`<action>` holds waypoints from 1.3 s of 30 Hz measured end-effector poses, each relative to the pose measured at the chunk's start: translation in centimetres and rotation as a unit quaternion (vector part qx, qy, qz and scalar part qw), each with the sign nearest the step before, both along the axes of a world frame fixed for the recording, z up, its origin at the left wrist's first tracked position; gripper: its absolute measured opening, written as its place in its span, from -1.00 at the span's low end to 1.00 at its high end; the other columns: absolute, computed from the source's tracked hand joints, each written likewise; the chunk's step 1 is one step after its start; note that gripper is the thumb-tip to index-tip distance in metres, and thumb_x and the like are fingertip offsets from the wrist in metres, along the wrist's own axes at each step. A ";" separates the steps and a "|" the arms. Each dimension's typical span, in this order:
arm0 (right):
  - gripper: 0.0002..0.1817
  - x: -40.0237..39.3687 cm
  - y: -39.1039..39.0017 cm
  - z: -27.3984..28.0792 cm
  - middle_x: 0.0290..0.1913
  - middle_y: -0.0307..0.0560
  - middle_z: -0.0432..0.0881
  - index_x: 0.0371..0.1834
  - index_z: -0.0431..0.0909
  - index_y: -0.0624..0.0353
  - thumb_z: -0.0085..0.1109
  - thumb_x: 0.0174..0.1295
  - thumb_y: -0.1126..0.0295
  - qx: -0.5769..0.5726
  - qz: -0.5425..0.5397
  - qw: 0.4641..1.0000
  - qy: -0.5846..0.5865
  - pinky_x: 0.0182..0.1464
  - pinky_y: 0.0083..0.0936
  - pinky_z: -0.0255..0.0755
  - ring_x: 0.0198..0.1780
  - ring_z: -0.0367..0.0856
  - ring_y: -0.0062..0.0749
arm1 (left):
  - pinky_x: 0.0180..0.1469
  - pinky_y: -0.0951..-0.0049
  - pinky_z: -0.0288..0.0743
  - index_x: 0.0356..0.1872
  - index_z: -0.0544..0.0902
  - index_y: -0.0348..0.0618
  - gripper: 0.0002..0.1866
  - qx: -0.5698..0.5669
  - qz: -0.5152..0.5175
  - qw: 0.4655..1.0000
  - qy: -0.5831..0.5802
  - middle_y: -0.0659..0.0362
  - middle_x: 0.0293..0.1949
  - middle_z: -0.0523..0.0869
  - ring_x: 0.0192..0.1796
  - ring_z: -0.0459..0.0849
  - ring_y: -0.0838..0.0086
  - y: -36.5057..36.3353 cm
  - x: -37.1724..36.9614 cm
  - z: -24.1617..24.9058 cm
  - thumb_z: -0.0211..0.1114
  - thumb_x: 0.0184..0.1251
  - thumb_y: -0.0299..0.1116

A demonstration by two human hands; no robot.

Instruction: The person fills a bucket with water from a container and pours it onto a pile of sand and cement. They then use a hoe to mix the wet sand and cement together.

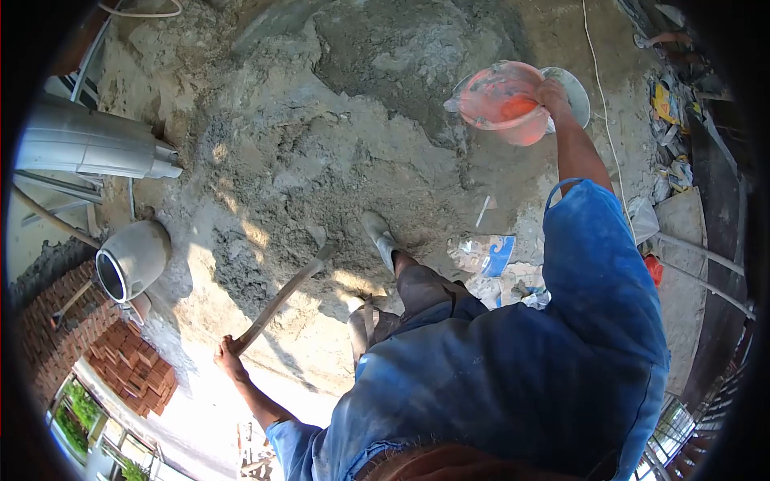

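Could drop the orange bucket (504, 94) at one o'clock by pinching just its rim in the fingers of the right hand (552, 94), with those of the left hand (230, 359) curled round a long handle (282, 300) at eight o'clock and not free to help.

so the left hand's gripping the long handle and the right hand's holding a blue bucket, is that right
Not quite: the bucket in the right hand is reddish, not blue, as the head view shows. The left hand does grip the long handle.
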State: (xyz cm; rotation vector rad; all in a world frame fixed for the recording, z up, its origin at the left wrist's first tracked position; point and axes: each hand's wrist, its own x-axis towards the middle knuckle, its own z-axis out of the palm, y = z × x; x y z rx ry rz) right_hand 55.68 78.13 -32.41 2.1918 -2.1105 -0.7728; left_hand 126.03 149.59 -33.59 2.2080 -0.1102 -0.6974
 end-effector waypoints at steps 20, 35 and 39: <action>-0.64 3.9 -10.0 7.7 0.07 0.20 0.59 0.05 0.55 0.13 -0.06 0.25 0.28 -0.170 -0.035 0.981 -0.085 0.15 -0.11 0.45 0.14 0.53 0.13 | -0.35 0.46 0.54 -0.39 0.62 -0.23 -0.76 -0.049 0.030 0.998 -0.017 0.19 -0.44 0.59 -0.40 0.58 0.49 -1.3 -0.9 1.1 0.10 0.41 -0.32; -0.66 10.4 -7.4 8.4 0.12 0.17 0.56 0.04 0.62 0.11 0.01 0.23 0.35 0.073 0.101 0.987 0.105 0.13 -0.15 0.47 0.17 0.54 0.00 | -0.21 0.47 0.46 -0.42 0.65 -0.31 -0.72 0.082 -0.072 0.992 -0.065 0.17 -0.44 0.68 -0.35 0.61 0.49 -1.4 0.1 1.7 0.13 0.32 -0.29; -0.51 16.5 5.1 1.5 0.00 0.24 0.60 0.13 0.44 0.15 0.21 0.10 0.29 0.001 0.197 0.973 -0.124 0.11 -0.08 0.45 0.10 0.53 0.15 | 0.00 0.32 0.50 -0.21 0.69 -0.26 -0.72 0.234 -0.248 0.938 -0.063 -0.06 -0.25 0.73 -0.14 0.70 0.18 -1.8 2.5 4.0 0.16 0.29 -0.26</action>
